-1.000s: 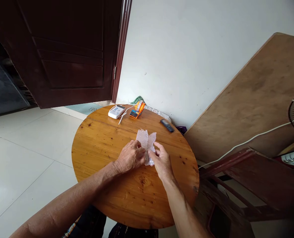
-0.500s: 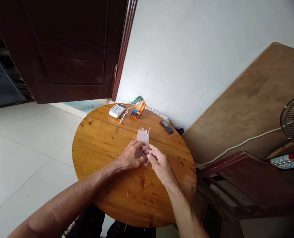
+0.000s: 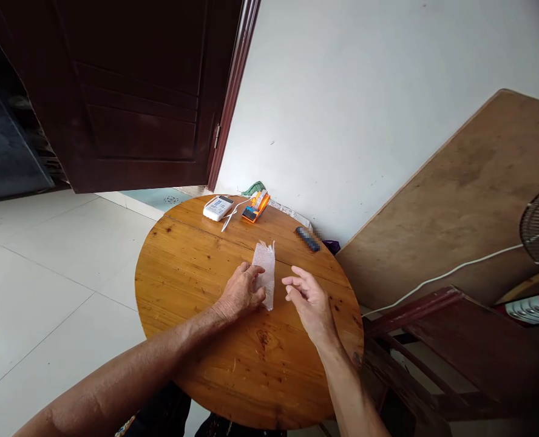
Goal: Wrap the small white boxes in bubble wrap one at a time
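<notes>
clear bubble wrap (image 3: 264, 273) lies folded into a narrow strip near the middle of the round wooden table (image 3: 192, 267). its long axis runs away from the person, ragged end pointing toward the wall. the left hand (image 3: 243, 292) grips its near end, fingers curled onto it. the right hand (image 3: 310, 298) hangs open just beside it, not touching. half a second ago it pinched the strip too, and the wrap was spread wider before that.

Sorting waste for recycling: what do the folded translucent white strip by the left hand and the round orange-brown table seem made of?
Folded translucent white strip: likely plastic bubble wrap, its surface pebbled and semi-clear. Round orange-brown table: wood planks, glossy varnish, with visible grain, knots and seams.
</notes>
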### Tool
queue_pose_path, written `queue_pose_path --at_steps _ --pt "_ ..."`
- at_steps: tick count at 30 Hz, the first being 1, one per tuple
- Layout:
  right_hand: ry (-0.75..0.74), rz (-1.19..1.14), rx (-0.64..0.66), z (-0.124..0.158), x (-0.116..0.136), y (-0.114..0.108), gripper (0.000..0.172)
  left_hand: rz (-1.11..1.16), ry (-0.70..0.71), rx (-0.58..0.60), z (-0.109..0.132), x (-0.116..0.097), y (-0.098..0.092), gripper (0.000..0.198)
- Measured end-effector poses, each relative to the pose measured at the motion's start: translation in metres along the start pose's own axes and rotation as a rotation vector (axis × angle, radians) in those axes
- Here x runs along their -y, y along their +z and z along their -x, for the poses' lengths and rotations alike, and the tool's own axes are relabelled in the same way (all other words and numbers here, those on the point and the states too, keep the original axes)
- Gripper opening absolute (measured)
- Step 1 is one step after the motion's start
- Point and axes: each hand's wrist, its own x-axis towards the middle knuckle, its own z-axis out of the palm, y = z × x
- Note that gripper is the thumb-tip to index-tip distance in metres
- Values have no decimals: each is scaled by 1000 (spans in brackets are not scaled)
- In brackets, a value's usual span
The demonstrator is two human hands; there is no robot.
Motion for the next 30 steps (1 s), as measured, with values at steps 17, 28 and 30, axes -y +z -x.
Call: queue_pose_path --at_steps 17,28,30 --pt "-332 217 53 -18 -27 23 39 -237 368 -111 4 -5 -6 42" --pt "396 -199 41 -46 -33 2 48 -272 501 -138 -1 -4 -3 26" --pt "477 -223 126 -55 -29 5 47 -269 497 -140 -1 -4 -3 25"
